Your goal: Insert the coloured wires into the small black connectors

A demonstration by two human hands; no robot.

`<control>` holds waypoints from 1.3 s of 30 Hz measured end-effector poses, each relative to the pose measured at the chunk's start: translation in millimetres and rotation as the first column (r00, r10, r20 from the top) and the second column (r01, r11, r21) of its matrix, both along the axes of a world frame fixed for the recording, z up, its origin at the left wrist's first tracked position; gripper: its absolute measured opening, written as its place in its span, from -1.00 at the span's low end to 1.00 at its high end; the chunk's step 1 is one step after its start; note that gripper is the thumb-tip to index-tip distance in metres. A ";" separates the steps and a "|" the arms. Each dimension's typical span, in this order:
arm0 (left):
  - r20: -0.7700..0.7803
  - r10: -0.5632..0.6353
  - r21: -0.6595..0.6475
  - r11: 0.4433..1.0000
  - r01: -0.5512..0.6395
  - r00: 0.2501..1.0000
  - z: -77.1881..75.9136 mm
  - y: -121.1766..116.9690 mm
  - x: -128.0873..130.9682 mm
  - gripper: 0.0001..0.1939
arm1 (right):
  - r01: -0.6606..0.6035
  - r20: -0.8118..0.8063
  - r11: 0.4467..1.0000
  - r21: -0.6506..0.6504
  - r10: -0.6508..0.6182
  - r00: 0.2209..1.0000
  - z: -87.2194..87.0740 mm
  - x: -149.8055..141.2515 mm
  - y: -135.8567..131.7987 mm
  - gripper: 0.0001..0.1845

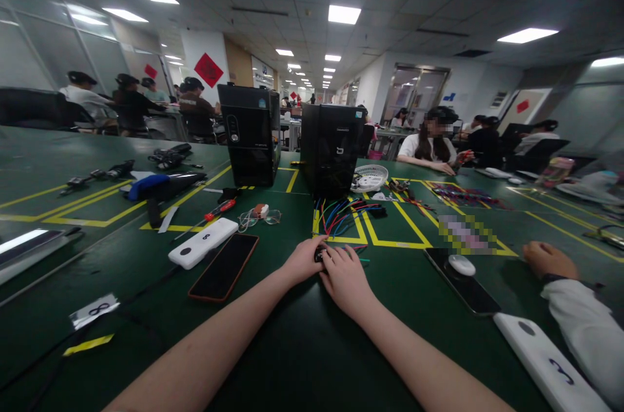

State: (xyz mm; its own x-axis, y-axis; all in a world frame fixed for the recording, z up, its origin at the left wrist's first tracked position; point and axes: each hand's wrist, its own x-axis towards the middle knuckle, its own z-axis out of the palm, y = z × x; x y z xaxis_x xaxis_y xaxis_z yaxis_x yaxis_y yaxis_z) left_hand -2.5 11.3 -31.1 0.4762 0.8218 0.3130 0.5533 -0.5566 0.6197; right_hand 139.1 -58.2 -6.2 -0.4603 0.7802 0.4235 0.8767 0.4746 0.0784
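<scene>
My left hand (307, 259) and my right hand (347, 277) meet low over the green table (283, 360). Between their fingers is a small black part (319, 255), mostly covered, so its exact kind does not show. The fingers of both hands are closed around it. Just beyond the fingertips lies a fan of red, blue, green and black wires (336, 214). A few thin wire ends stick out beside my right fingers; whether they join the black part is hidden.
Two black computer cases (334, 149) stand behind the wires. To the left lie a phone (224, 267), a white power bank (205, 243), a red screwdriver (219, 209) and glasses (270, 216). At right are another phone (463, 282), a white basket (370, 177) and a neighbour's hand (550, 260).
</scene>
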 end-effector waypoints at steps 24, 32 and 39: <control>-0.134 -0.001 0.045 0.999 0.007 0.991 2.0 -1.4 0.8 -0.67 | -0.083 -0.477 0.996 -0.034 0.057 0.877 -16.3 12.8 21.1 -0.85; -0.111 0.001 0.052 0.999 0.005 0.994 2.7 -2.8 -0.5 -0.63 | -0.063 -0.538 0.998 -0.012 0.046 0.842 -9.8 20.0 21.9 -0.85; -0.014 0.058 0.052 0.997 -0.057 0.998 -2.8 3.8 1.0 -0.75 | -0.278 -0.417 0.960 -0.008 0.250 0.874 -7.6 13.8 13.4 -0.89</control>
